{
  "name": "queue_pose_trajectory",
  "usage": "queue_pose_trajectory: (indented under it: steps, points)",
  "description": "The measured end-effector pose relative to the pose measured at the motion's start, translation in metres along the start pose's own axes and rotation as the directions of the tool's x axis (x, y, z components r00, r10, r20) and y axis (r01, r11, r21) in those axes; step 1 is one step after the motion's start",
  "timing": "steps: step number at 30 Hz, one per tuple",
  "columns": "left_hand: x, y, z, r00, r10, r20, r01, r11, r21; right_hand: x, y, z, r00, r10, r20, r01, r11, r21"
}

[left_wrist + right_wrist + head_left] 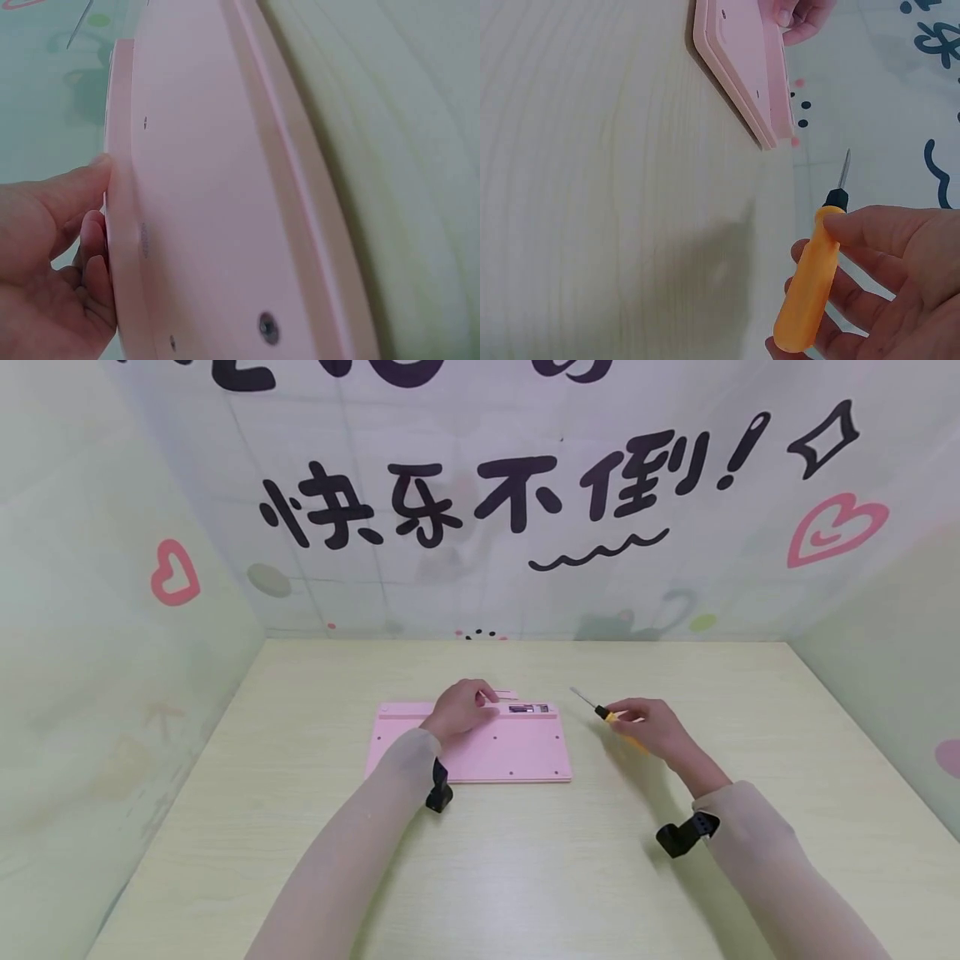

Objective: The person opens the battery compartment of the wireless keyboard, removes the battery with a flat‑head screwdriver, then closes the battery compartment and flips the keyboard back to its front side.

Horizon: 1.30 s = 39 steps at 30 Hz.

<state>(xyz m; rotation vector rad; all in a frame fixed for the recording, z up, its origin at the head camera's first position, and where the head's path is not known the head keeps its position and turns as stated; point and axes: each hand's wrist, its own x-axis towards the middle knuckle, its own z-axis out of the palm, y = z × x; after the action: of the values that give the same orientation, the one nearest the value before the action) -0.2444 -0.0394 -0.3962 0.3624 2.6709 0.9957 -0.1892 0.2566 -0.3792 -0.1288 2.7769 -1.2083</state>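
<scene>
A pink keyboard [465,756] lies underside up on the table, small dark screws dotted over its back. Near the right end of its raised rear ridge, a battery compartment [525,708] is uncovered. My left hand [461,708] grips the keyboard's rear edge beside that compartment, thumb on the ridge and fingers curled behind it. Just past these fingers is a small flat pink piece [507,694]; whether they touch it is unclear. Right of the keyboard, my right hand [651,725] holds a screwdriver [810,277] by its yellow handle, its metal tip pointing away and clear of the keyboard.
The pale wooden table [262,793] reaches back to a printed cloth wall [465,585] with dark lettering. Cloth walls also stand at left and right. Each wrist carries a black camera [686,835].
</scene>
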Motion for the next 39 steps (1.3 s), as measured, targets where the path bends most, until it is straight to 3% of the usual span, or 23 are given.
queue_pose_trajectory:
  steps: [13,22,39]
  points:
    - [0.0,-0.001,0.0,1.0,-0.001,-0.005,0.001,1.0,-0.011,0.008,-0.01,0.005,0.999,-0.054,0.0,0.054,0.998,0.04]
    - [-0.001,-0.001,-0.001,1.0,0.002,-0.004,-0.002,1.0,-0.025,0.016,-0.021,0.007,1.0,-0.016,0.019,0.017,0.999,-0.035]
    - [0.0,0.0,-0.001,1.0,0.006,-0.008,-0.006,1.0,-0.005,0.028,-0.034,0.008,0.998,-0.034,0.06,0.04,0.994,-0.101]
